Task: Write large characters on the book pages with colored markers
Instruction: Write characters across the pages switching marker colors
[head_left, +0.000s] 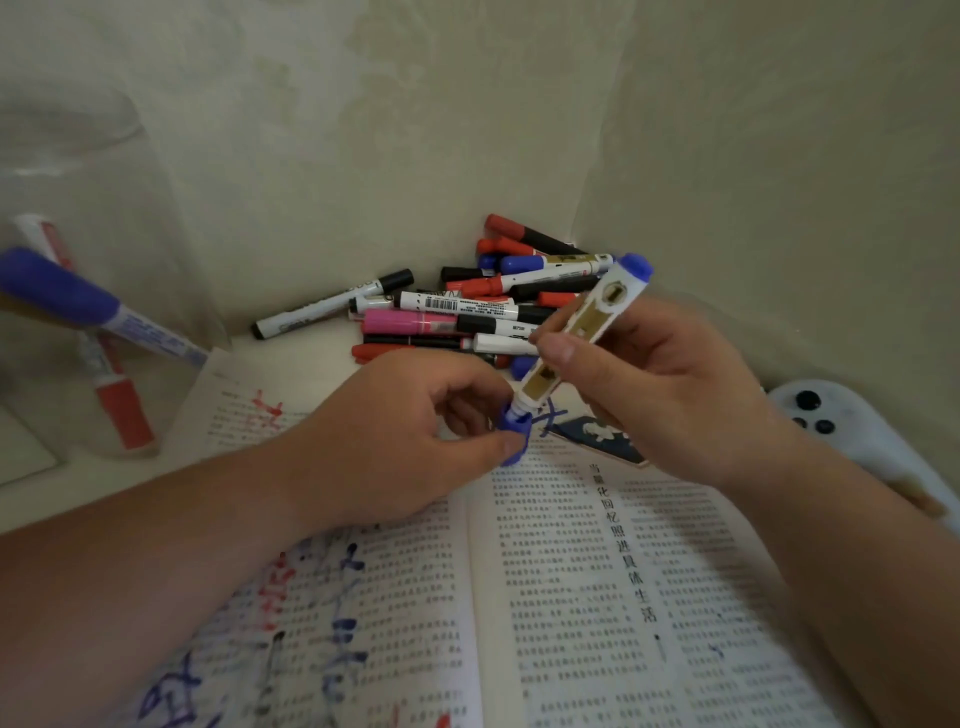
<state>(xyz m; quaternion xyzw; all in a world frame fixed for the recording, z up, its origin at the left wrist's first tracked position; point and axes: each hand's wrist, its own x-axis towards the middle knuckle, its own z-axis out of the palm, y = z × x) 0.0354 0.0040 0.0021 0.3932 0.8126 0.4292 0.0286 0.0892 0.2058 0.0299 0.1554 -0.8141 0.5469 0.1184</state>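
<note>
The open book (571, 597) fills the near half of the scene. Its left page (337, 623) is crowded with large blue, red and black characters, while the right page (597, 545) shows mostly plain print. At the far left stands a clear glass jar (130, 234) with a few markers in it, and a loose pile of markers (467, 312) lies at the far centre, beyond the book. A white phone (857, 431) rests at the right edge.

Above the book's far edge, the right hand (665, 395) grips a blue marker (587, 322) round its barrel, tip slanting down to the left. The left hand (410, 431) pinches the blue cap (514, 431) at that tip between thumb and fingertips.

Whether the cap is going on or coming off cannot be told. Either way it should travel straight along the barrel's line, with the right hand keeping the marker steady, so the nib does not smear the fingers. If off, the clean right page looks like the place to write.
</note>
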